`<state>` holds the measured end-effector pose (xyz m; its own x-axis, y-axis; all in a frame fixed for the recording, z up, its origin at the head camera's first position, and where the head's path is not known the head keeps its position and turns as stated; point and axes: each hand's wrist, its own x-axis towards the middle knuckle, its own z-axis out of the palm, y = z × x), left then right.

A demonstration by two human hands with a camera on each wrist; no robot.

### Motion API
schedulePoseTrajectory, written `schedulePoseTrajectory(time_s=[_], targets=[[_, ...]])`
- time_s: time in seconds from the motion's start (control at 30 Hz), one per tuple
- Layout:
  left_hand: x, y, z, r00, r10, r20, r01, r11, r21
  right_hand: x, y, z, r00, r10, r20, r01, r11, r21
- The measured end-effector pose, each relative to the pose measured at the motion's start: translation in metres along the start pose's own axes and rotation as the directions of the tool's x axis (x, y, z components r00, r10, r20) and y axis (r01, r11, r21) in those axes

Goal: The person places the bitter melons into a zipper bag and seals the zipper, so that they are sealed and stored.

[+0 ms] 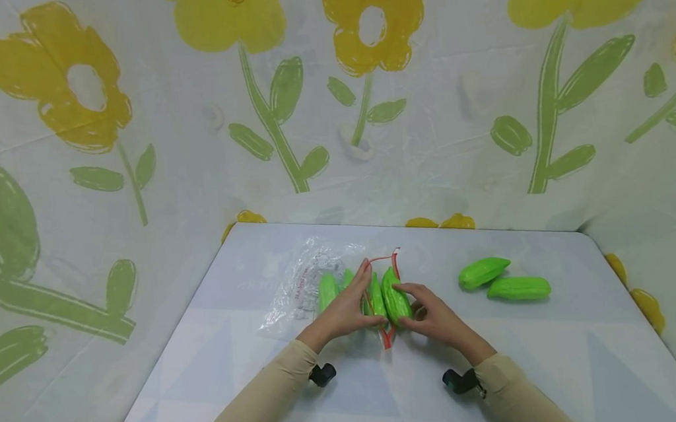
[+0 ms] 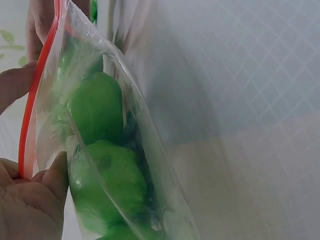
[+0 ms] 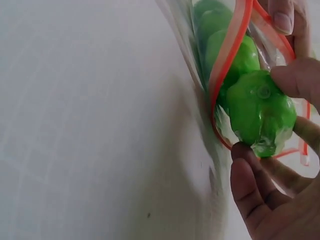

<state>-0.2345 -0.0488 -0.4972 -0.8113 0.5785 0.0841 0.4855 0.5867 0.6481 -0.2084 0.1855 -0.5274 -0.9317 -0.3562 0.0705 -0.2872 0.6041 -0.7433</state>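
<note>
A clear plastic zip bag (image 1: 280, 308) with a red zip edge (image 2: 31, 112) lies at the middle of the table, its mouth facing right. Several green bitter melons (image 2: 97, 107) sit inside, side by side. My left hand (image 1: 343, 313) holds the bag's mouth, thumb and fingers spread apart along the red edge. In my right hand (image 1: 438, 316) is another bitter melon (image 3: 260, 110), gripped between thumb and fingertips at the bag's mouth. Its far part overlaps the red edge in the right wrist view.
Two more bitter melons, one behind (image 1: 482, 272) and one in front (image 1: 519, 289), lie on the table to the right of my right hand. The pale patterned table (image 1: 239, 391) ends at a flower-printed cloth (image 1: 430, 164) at the back and sides.
</note>
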Motion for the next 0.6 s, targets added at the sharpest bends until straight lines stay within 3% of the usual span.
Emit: schedulePoseTrajectory(time_s=[0.2, 0.6], targets=[[0.0003, 0.0005, 0.0005, 1.0, 0.006, -0.005, -0.006, 1.0, 0.002, 0.001, -0.0007, 0.0003, 1.0, 0.012, -0.007, -0.012, 1.0, -0.017], [0.0003, 0.0, 0.0006, 1.0, -0.001, -0.006, 0.001, 1.0, 0.007, 0.0002, 0.0, 0.0005, 0.999, -0.024, 0.023, 0.023, 0.997, 0.07]])
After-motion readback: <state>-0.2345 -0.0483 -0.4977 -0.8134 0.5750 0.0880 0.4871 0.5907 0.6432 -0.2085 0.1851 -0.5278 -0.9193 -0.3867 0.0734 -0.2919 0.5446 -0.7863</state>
